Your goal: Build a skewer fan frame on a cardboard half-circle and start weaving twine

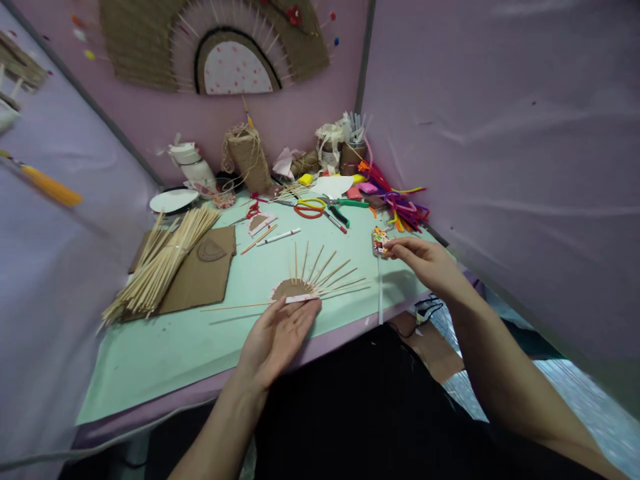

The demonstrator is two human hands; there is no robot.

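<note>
My left hand (285,333) is palm up at the near side of the table, fingers extended under the straight edge of a half-round cardboard fan (291,289) and thumb beside it. Thin wooden sticks (333,270) spread from the fan's curved rim, and one long stick points left. A shadow below that stick shows it slightly raised. To the right, my right hand (417,257) is closed, fingertips pinching a small multicoloured patterned object (380,241). A long whitish stick (381,290) runs from it toward the table's near edge; its exact kind is unclear.
A bundle of wooden sticks (167,257) lies on a cardboard sheet (207,290) at left. Scissors (309,208), green-handled pliers (350,203) and a white pen (279,237) lie mid-table. Behind stand a bottle (195,167) and a twine cone (249,160). Pipe cleaners (395,197) lie back right.
</note>
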